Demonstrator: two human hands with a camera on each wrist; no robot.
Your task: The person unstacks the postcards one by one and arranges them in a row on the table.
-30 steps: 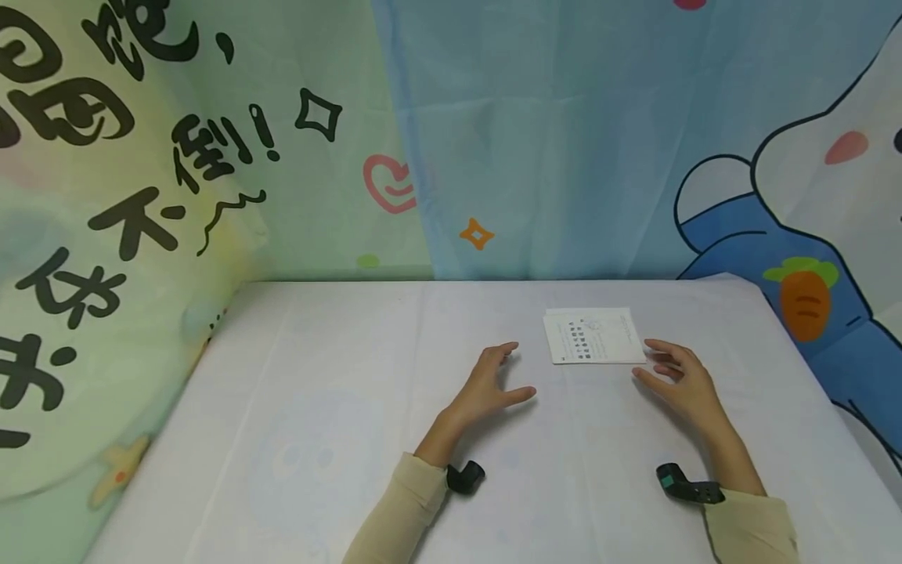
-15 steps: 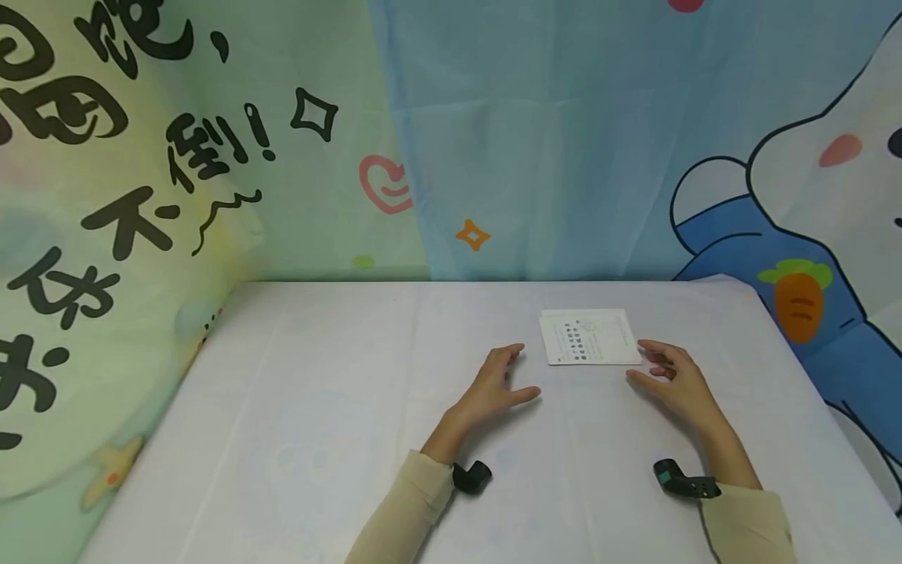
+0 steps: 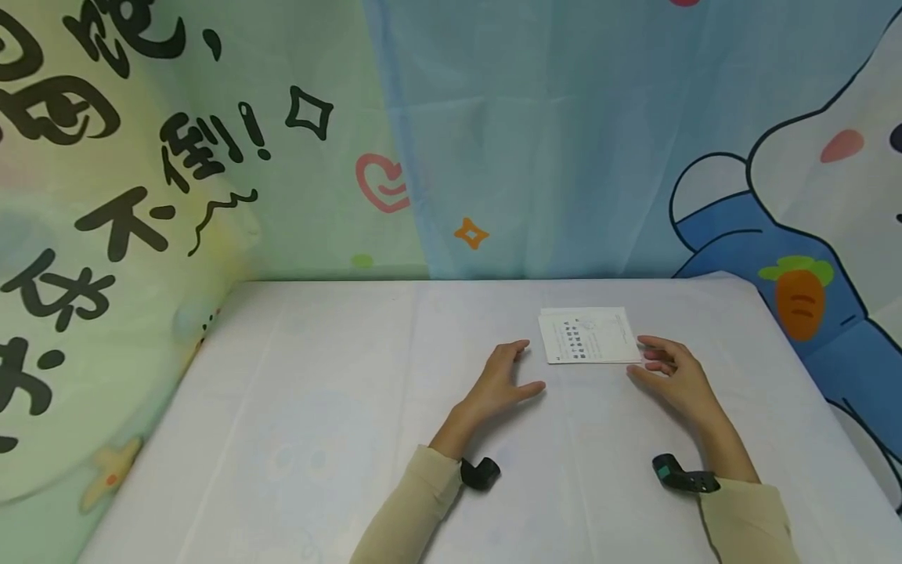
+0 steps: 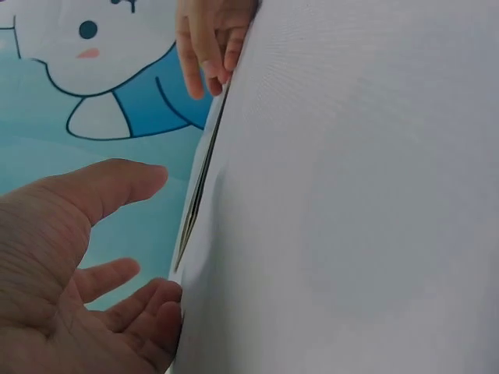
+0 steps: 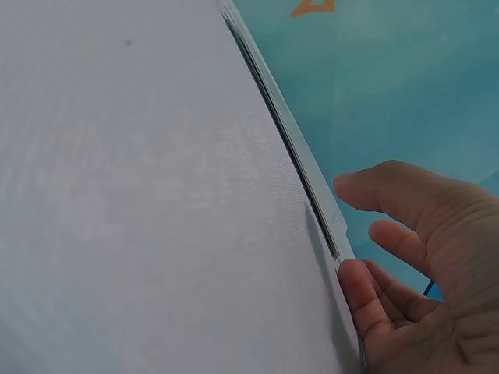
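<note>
A thin white stack of printed paper (image 3: 590,335), sheets or booklets, lies flat toward the back right of the table. Rows of small print and dark marks cover its top face, and a second edge peeks out behind it. Edge-on, it shows as a thin layered line in both wrist views. My right hand (image 3: 680,384) is at the stack's right edge with fingers loosely bent; whether the fingertips touch it I cannot tell. To the left of the stack, apart from it, my left hand (image 3: 491,389) has thumb and fingers spread, holding nothing.
A white cloth covers the table (image 3: 317,407). Behind it hangs a blue and green printed curtain (image 3: 535,141) that meets the table's back edge. Each wrist wears a black camera, such as the left wrist camera (image 3: 481,474).
My left hand has drifted slightly right, closer to the paper stack. The right hand and the stack keep nearly the same places relative to each other; the head view has shifted a little.
</note>
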